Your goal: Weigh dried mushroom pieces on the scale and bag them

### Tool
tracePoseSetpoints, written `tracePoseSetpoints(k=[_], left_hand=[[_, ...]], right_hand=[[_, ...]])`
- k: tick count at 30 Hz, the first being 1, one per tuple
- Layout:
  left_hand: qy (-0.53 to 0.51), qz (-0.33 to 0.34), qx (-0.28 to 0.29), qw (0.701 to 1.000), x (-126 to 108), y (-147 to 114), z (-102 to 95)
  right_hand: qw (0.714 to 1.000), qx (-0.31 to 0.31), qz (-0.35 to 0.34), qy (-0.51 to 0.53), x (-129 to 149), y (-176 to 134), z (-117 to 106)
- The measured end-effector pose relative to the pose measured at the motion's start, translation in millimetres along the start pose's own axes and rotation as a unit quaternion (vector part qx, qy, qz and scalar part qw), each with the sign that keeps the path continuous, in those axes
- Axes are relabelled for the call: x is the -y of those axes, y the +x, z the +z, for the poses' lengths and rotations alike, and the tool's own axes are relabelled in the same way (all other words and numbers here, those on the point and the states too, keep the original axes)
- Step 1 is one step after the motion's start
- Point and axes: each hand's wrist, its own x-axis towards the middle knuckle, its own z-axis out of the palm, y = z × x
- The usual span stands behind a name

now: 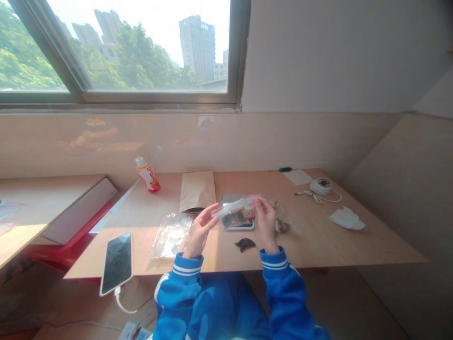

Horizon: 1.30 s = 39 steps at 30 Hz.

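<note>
Both hands, left hand (pixel 198 230) and right hand (pixel 266 221), are pinching a clear bag (pixel 238 212) (dark pieces inside) above the bench (pixel 318 241); a dark scrap (pixel 245 244) is lying at 6 o'clock.

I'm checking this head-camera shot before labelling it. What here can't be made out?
- Contents of the clear bag: dark pieces, too small and blurred.
- Scale: mostly hidden by the bag.
- Bottle label: too small.
- Left hand, right hand: fingertips' grip blurred.
</note>
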Motion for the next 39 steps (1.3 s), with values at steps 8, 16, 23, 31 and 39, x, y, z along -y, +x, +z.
tracePoseSetpoints(k=[8,16,23,31,39], left_hand=[[0.133,0.046,-0.068,0.988,3,0,4.7],[0.143,0.035,-0.145,0.978,12,1,19.1],[0.029,0.005,-0.091,0.995,14,2,17.3],[0.054,0.032,-0.159,0.985,9,-2,15.4],[0.055,0.042,-0.152,0.986,6,-3,14.0]], right_hand=[[0.997,-0.031,-0.04,-0.065,0,-9,-1],[0.994,-0.062,-0.007,-0.085,-15,-27,-4],[0.99,-0.124,0.031,-0.057,-10,-29,-2],[0.999,-0.032,0.032,-0.005,-5,-28,-9],[0.999,-0.009,0.024,-0.02,-2,-26,-17]])
